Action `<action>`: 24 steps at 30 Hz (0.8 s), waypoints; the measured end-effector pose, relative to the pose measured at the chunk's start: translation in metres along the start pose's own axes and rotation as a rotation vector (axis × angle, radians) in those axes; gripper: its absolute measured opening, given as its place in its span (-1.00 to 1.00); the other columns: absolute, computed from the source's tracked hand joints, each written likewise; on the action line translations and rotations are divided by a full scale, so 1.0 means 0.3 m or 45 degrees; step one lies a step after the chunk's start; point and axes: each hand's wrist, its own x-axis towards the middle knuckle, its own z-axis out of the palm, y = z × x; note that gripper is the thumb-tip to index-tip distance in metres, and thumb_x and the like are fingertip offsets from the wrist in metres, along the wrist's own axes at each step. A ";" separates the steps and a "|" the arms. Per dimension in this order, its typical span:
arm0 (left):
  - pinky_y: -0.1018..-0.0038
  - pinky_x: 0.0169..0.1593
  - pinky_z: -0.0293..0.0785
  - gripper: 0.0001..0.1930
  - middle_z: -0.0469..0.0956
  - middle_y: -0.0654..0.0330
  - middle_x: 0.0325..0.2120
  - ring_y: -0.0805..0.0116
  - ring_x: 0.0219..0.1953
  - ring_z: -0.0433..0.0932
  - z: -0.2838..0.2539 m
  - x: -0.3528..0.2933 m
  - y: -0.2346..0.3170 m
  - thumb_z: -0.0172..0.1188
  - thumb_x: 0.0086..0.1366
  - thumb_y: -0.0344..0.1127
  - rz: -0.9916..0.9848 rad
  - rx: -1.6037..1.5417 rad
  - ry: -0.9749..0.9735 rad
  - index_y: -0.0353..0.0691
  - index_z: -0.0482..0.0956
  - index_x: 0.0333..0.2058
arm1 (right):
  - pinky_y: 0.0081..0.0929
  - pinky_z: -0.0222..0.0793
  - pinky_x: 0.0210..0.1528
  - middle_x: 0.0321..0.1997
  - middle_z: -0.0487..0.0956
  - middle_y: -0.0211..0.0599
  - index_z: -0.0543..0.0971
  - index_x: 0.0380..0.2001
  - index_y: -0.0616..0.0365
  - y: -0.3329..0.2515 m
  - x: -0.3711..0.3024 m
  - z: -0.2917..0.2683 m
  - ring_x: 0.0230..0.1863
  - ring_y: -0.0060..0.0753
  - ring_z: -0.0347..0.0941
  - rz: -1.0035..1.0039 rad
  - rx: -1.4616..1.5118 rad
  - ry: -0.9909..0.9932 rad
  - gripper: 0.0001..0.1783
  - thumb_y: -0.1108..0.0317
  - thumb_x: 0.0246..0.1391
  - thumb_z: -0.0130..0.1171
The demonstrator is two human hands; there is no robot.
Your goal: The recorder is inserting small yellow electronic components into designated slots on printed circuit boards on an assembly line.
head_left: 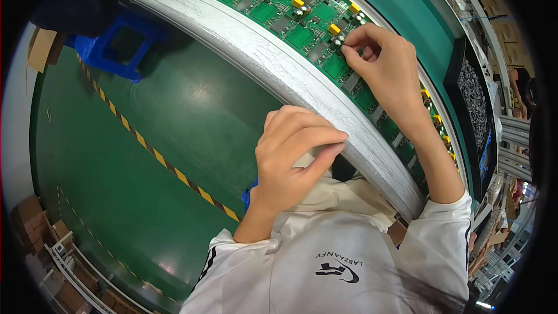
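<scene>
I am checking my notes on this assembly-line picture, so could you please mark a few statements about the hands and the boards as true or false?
1. The right hand has its fingertips pinched at a small part on the green circuit boards. True.
2. The left hand is holding a screwdriver. False: no tool shows in it; it is curled loosely beside the grey rail.
3. The boards carry yellow components. True.
4. A red stool stands on the floor. False: the stool is blue, on the green floor.
5. Both forearms are bare. True: the white sleeves are pushed up.
</scene>
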 end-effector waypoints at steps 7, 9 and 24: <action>0.44 -0.27 0.26 -0.78 0.55 0.34 -0.49 0.33 -0.39 0.48 -0.015 -0.018 0.019 0.38 -0.12 -0.52 0.008 0.019 0.013 -0.14 0.62 -0.43 | -0.45 0.41 -0.35 -0.51 0.62 -0.23 0.59 -0.44 0.29 -0.006 -0.017 0.026 -0.47 -0.37 0.52 -0.021 -0.064 0.086 -0.87 0.44 -0.08 0.23; 0.43 -0.28 0.31 -0.74 0.56 0.27 -0.49 0.30 -0.40 0.48 -0.015 -0.029 0.030 0.38 -0.17 -0.57 0.069 -0.014 0.023 -0.19 0.63 -0.42 | -0.46 0.39 -0.37 -0.52 0.61 -0.26 0.59 -0.47 0.27 0.000 -0.018 0.023 -0.49 -0.39 0.51 -0.023 -0.058 0.127 -0.88 0.43 -0.07 0.22; 0.39 -0.21 0.26 -0.87 0.47 0.41 -0.52 0.37 -0.33 0.45 -0.171 -0.312 0.253 0.35 -0.07 -0.25 0.247 -0.016 0.862 -0.04 0.56 -0.54 | -0.58 0.38 -0.13 -0.28 0.66 -0.33 0.65 -0.25 0.29 0.220 0.115 -0.080 -0.24 -0.65 0.47 -0.880 -0.532 -0.011 -0.77 0.32 0.13 0.23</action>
